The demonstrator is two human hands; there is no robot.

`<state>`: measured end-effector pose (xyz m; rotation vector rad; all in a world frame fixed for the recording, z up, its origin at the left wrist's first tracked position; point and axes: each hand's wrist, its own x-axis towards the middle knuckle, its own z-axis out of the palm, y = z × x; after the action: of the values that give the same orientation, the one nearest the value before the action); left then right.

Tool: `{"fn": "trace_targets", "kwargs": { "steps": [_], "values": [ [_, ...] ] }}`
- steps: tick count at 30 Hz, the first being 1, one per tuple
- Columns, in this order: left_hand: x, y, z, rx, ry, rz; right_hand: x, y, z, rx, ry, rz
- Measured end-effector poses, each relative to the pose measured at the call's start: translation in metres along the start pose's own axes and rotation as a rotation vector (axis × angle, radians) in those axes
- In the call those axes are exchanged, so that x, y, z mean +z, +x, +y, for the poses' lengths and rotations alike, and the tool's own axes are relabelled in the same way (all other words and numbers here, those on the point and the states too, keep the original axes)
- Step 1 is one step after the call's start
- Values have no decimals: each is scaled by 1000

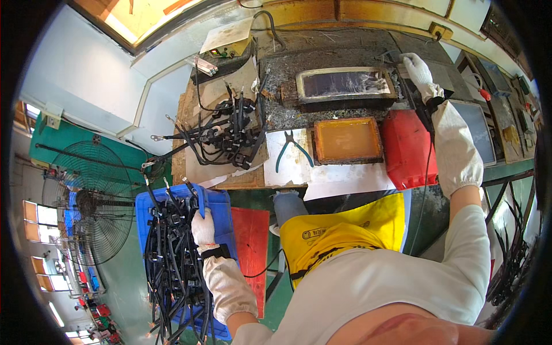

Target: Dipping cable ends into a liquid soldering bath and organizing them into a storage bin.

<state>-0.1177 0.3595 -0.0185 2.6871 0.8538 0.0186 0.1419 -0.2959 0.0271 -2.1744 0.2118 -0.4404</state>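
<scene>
My left hand [203, 228], in a white glove, is at the right side of a blue plastic crate [225, 214], against a pile of black cables [172, 241] with connectors and bare metal lugs. Its fingers look curled, but what they grip is hidden. My right hand [418, 70], also gloved, reaches far forward to the right end of a rectangular metal-framed pot [345, 72] with a shiny, streaked surface. Those fingers are closed; a thin dark piece lies by their tips, and I cannot make out what they hold. Nearer stands an orange-rimmed tray [348, 141] of amber liquid.
Green-handled pliers [292, 150] lie on white paper left of the tray. More black cables [230, 129] heap on the bench's left. A red bin [407, 150] sits beneath my right arm. A large fan [92, 201] stands left, and a yellow control box [231, 47] at the back.
</scene>
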Motion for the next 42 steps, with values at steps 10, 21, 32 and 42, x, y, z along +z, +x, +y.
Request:
{"fn": "trace_targets", "kwargs": {
  "steps": [10, 21, 32, 42],
  "values": [
    [0, 1, 3, -5, -19, -14, -28, 18, 3, 112, 58, -4],
    [0, 0, 3, -14, -21, -16, -14, 16, 31, 234, 377, 74],
    [2, 3, -1, -7, -17, -22, -51, 9, 29, 205, 255, 105],
    [-1, 1, 3, 0, -3, -7, -61, 18, 22, 314, 144, -34]
  ]
}}
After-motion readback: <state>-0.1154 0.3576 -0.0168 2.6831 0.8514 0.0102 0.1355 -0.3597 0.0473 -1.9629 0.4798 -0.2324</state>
